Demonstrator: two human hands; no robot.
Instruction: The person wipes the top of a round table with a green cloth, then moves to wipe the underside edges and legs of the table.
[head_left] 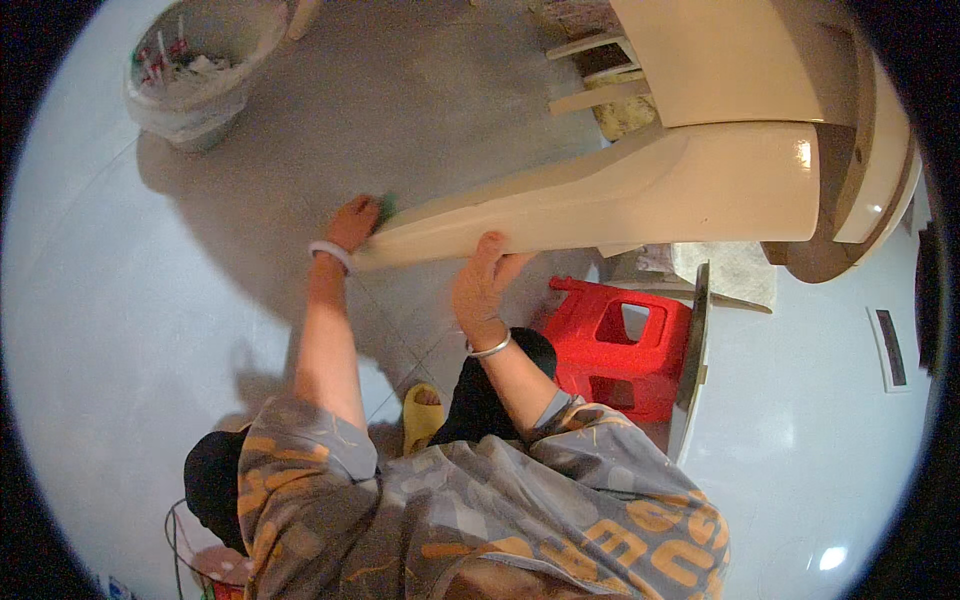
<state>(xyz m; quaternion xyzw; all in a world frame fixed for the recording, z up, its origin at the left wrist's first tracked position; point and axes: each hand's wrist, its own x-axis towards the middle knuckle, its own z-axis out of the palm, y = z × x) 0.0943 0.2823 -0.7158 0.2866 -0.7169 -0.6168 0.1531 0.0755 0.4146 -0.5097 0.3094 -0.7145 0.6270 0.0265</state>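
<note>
A long, smooth cream-coloured piece stretches across the middle. It is broad and rounded at the right and tapers to a narrow end at the left. My left hand, with a pale bangle at the wrist, is closed at that narrow end. A small green pad, partly hidden and blurred, shows at its fingers. My right hand, wearing a silver bangle, grips the near edge of the piece, thumb on the edge and other fingers partly hidden below.
A red plastic stool stands below the piece, beside a thin upright board. Another cream panel lies behind. A lined waste bin with litter stands far left. A yellow slipper is on the tiled floor.
</note>
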